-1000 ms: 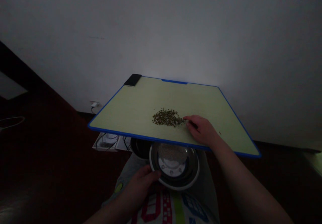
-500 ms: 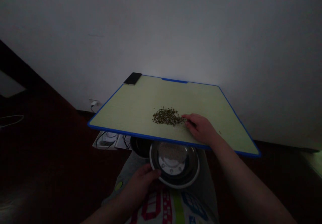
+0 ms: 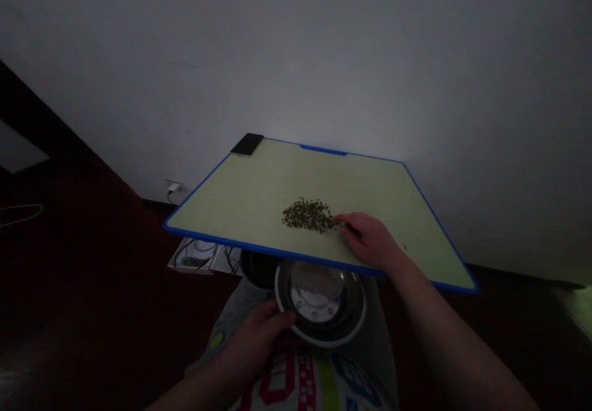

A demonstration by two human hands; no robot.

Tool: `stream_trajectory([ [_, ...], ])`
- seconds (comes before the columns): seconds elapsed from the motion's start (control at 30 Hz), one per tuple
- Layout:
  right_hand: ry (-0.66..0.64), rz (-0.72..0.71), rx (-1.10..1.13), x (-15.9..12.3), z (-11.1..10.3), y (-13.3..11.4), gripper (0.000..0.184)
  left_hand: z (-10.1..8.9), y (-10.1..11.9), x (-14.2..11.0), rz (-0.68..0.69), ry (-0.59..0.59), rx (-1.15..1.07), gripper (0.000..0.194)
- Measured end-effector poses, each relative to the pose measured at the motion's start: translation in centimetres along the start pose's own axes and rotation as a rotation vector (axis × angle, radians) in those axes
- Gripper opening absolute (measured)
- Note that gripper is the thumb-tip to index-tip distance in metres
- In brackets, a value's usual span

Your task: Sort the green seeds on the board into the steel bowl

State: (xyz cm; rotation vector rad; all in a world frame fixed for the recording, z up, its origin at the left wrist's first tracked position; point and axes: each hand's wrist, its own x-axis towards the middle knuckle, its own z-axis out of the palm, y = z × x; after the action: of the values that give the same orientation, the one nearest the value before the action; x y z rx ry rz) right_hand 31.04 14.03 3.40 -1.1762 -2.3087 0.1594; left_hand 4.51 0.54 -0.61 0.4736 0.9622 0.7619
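Observation:
A loose pile of small brown-green grains or seeds (image 3: 307,215) lies on a pale yellow-green tabletop (image 3: 259,195) edged in blue. My right hand (image 3: 367,235) rests at the right edge of this pile. Its fingers are curled in, thumb and index finger close together at the outermost grains; whatever is between them is too small to make out. Below the front edge, my left hand (image 3: 266,331) grips the left rim of a round metal bowl (image 3: 354,321) on my lap, thumb over the rim. The bowl's shiny bottom shows a speckled patch; the table edge hides its far side.
A dark phone or tablet (image 3: 247,144) lies at the back left corner. A second dark bowl (image 3: 259,269) sits partly under the table, beside a white box with cables (image 3: 194,256). A plug (image 3: 174,187) is in the wall behind. One small dark bit (image 3: 405,246) lies right of my wrist.
The view has shifted slightly. Both hands stay almost in place, the left on the bowl rim and the right at the pile's edge. The pile looks nearly the same.

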Motion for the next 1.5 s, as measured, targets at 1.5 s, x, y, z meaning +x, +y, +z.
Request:
stream_trajectory([
  [1.5, 0.022, 0.034, -0.061, 1.6, 0.3, 0.9, 0.03, 0.5, 0.1, 0.0, 0.035, -0.079, -0.057, 0.026],
])
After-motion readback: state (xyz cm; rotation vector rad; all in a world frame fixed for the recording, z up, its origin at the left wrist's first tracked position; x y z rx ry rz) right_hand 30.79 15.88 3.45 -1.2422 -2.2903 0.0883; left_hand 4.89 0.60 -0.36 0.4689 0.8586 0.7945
